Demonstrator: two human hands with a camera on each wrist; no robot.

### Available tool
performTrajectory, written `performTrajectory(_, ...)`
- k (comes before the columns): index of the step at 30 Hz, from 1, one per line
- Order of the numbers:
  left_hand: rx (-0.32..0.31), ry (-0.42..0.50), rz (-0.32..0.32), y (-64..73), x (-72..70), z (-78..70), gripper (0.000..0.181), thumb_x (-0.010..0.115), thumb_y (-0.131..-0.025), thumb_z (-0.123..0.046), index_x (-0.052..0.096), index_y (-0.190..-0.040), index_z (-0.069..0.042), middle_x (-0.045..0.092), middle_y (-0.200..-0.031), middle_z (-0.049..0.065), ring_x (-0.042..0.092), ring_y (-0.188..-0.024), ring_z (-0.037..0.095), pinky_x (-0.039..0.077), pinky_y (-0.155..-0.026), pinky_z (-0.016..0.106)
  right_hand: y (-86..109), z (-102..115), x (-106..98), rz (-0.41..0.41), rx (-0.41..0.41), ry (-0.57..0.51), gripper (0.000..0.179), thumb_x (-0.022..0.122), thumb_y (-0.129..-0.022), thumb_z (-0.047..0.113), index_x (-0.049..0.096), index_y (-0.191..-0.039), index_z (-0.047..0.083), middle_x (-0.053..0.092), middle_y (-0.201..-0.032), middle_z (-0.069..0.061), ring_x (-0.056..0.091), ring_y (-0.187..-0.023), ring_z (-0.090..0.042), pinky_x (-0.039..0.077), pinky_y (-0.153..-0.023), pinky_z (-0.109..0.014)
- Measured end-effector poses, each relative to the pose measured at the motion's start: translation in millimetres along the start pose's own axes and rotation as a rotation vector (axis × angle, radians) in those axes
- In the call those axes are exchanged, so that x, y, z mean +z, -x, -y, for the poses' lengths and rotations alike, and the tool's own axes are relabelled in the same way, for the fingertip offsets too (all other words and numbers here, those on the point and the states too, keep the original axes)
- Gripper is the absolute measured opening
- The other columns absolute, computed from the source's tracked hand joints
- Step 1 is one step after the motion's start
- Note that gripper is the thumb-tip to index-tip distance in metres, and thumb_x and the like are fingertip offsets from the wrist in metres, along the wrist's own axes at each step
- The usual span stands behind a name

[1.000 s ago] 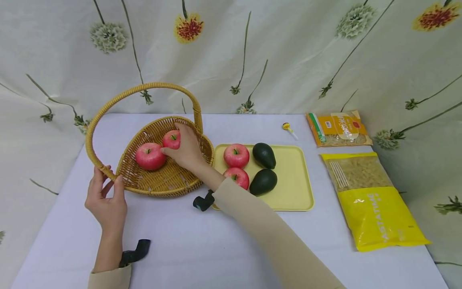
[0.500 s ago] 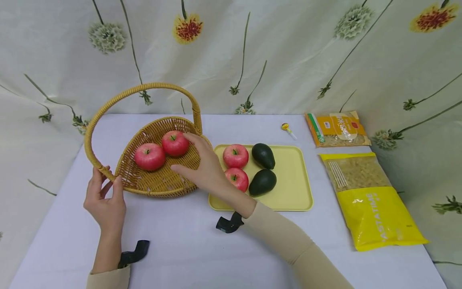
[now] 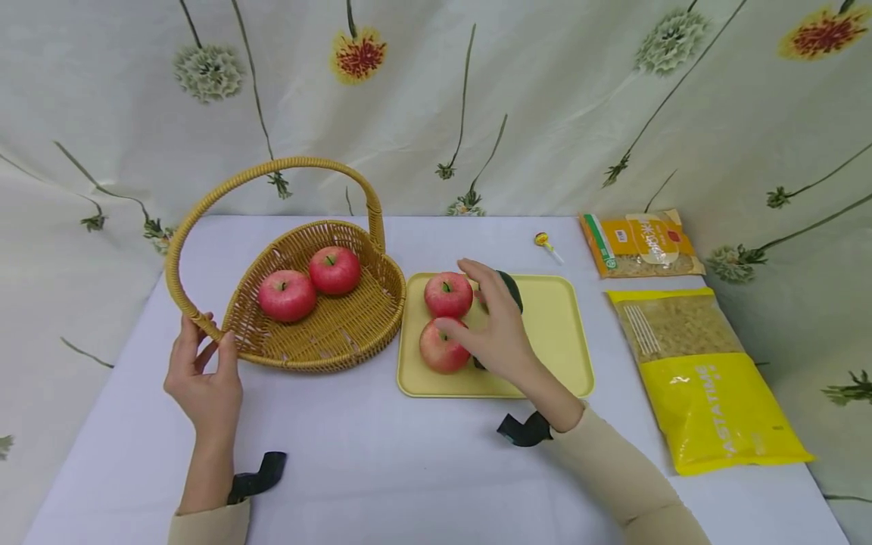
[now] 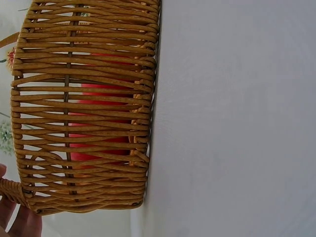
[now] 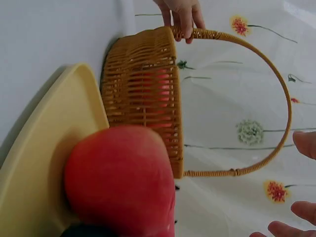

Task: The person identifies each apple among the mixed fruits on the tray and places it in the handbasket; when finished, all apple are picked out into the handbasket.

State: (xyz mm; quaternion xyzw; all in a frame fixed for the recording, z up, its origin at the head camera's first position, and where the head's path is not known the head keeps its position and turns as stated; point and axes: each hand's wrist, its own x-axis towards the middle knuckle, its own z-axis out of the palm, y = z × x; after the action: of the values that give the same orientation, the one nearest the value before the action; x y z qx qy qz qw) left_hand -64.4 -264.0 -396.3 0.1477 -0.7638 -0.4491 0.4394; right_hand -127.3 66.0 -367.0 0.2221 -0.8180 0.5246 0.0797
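Observation:
A wicker basket (image 3: 327, 356) with a tall arched handle stands on the left of the table, two red apples (image 3: 287, 296) side by side in it. My left hand (image 3: 204, 375) pinches the lower left end of that handle. Over the yellow tray (image 3: 559, 333) hovers my right hand (image 3: 500, 333), fingers spread and holding nothing. Its thumb is above the nearer tray apple (image 3: 443, 347); the farther tray apple (image 3: 447, 294) lies just left of its fingers. Two dark avocados (image 3: 511, 291) on the tray are partly hidden behind this hand.
A lollipop (image 3: 548, 247) lies behind the tray. To the right are an orange food packet (image 3: 642, 242) and a larger yellow pasta bag (image 3: 708, 378). A flowered cloth (image 3: 422, 106) hangs at the back of the white table.
My right hand has let go of the second apple in the basket and moved right, over the tray. The left hand has stayed at the handle.

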Motion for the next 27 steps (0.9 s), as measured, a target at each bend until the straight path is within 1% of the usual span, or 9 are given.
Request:
performTrajectory(4,0.006,0.002,0.001,-0.4,0.7,-3.4,0.053,0.062,-0.09,0.002,0.056,-0.138,-0.019,0.066,-0.12,0.019,0.059,-0.107,-0.003,0.05,-0.091,0.01,7.8,-14.4,-17.2,-0.034,0.005,0.025,0.079,0.082,-0.079,0.017,0.041,-0.146,0.01,0.042,-0.149,-0.007,0.041,-0.137,-0.022,0.044,-0.109,-0.046)
performTrajectory(8,0.007,0.0,0.002,-1.3,1.0,-1.8,0.053,0.062,-0.09,0.002,0.055,-0.138,-0.019,0.066,-0.119,0.02,0.059,-0.107,-0.003,0.05,-0.091,0.011,12.7,-25.5,-24.5,-0.048,0.009,0.03,0.08,0.082,-0.078,0.015,0.041,-0.145,0.007,0.043,-0.148,-0.01,0.043,-0.135,-0.025,0.045,-0.106,-0.051)
performTrajectory(10,0.003,-0.005,0.001,-1.8,1.5,4.9,0.054,0.063,-0.09,0.002,0.055,-0.138,-0.02,0.066,-0.12,0.018,0.059,-0.107,-0.001,0.05,-0.091,0.011,14.3,-29.4,-25.3,-0.048,0.006,0.024,0.079,0.082,-0.078,0.014,0.041,-0.145,0.006,0.043,-0.147,-0.013,0.043,-0.134,-0.027,0.045,-0.105,-0.053)
performTrajectory(13,-0.001,-0.011,0.009,-2.8,1.5,19.2,0.055,0.064,-0.09,0.0,0.054,-0.139,-0.023,0.067,-0.121,0.012,0.06,-0.108,0.0,0.05,-0.091,0.01,16.0,-34.2,-24.4,-0.037,0.011,0.022,0.079,0.082,-0.078,0.014,0.041,-0.145,0.006,0.043,-0.146,-0.015,0.044,-0.133,-0.029,0.045,-0.105,-0.054)
performTrajectory(15,-0.003,-0.007,0.014,-3.5,1.2,28.3,0.056,0.065,-0.09,-0.001,0.053,-0.139,-0.025,0.067,-0.121,0.007,0.061,-0.109,0.003,0.05,-0.09,0.01,16.6,-37.0,-22.8,-0.027,0.019,0.027,0.08,0.082,-0.078,0.016,0.04,-0.145,0.007,0.043,-0.147,-0.015,0.043,-0.133,-0.028,0.045,-0.105,-0.053)
performTrajectory(17,0.003,-0.004,0.026,-3.9,0.2,33.3,0.056,0.065,-0.091,-0.003,0.052,-0.14,-0.027,0.067,-0.122,0.005,0.061,-0.11,0.005,0.05,-0.09,0.01,17.1,-39.5,-21.3,-0.017,0.026,0.029,0.081,0.083,-0.077,0.017,0.04,-0.146,0.009,0.042,-0.147,-0.014,0.044,-0.133,-0.029,0.044,-0.106,-0.053)
performTrajectory(21,0.006,0.005,0.032,-3.5,-1.0,35.0,0.056,0.065,-0.091,-0.005,0.053,-0.139,-0.03,0.067,-0.122,0.004,0.062,-0.112,0.01,0.051,-0.09,0.011,18.0,-43.8,-19.7,-0.01,0.038,0.029,0.081,0.083,-0.077,0.018,0.041,-0.145,0.009,0.042,-0.147,-0.015,0.045,-0.13,-0.033,0.045,-0.105,-0.054)
performTrajectory(25,0.001,0.001,0.025,-3.2,-1.2,35.7,0.056,0.065,-0.09,-0.003,0.053,-0.139,-0.028,0.067,-0.121,0.005,0.062,-0.111,0.01,0.051,-0.09,0.01,18.0,-46.4,-19.9,-0.011,0.041,0.029,0.08,0.083,-0.077,0.017,0.041,-0.145,0.008,0.043,-0.146,-0.018,0.045,-0.129,-0.033,0.045,-0.104,-0.054)
performTrajectory(27,0.0,-0.007,0.018,-3.0,-1.0,34.0,0.056,0.065,-0.09,-0.001,0.054,-0.139,-0.026,0.067,-0.12,0.006,0.062,-0.11,0.007,0.05,-0.09,0.01,17.8,-47.2,-19.9,-0.009,0.044,0.027,0.079,0.082,-0.078,0.017,0.041,-0.145,0.008,0.043,-0.145,-0.018,0.045,-0.129,-0.032,0.045,-0.104,-0.054)
